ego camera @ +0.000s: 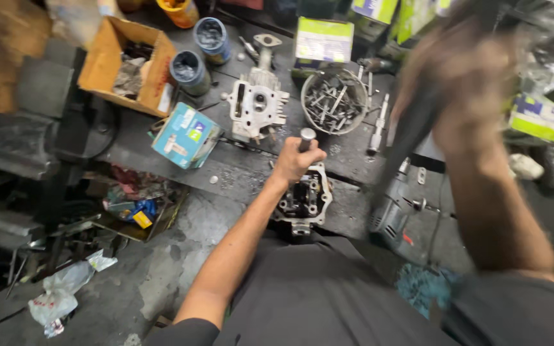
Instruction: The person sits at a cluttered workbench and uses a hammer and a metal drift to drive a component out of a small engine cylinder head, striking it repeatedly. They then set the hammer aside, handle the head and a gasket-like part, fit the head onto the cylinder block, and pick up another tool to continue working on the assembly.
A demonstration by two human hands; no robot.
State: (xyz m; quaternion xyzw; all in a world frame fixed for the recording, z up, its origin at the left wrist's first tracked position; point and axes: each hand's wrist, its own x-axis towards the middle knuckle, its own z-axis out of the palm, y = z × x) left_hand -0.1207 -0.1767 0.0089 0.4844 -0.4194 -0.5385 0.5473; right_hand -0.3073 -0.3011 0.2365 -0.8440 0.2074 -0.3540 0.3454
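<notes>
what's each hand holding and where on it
The left hand grips a metal rod just below its top end, over the cylinder head. The raised right hand holds a dark, blurred tool by its upper end.

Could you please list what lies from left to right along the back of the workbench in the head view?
Cardboard box → dark paint tin → bare cylinder head → metal bowl of bolts → raised, blurred right hand → green-and-white carton.

Two cylinder heads point(258, 106) point(302, 198), two tins point(211, 37) point(189, 70), one drill point(394, 208).
</notes>
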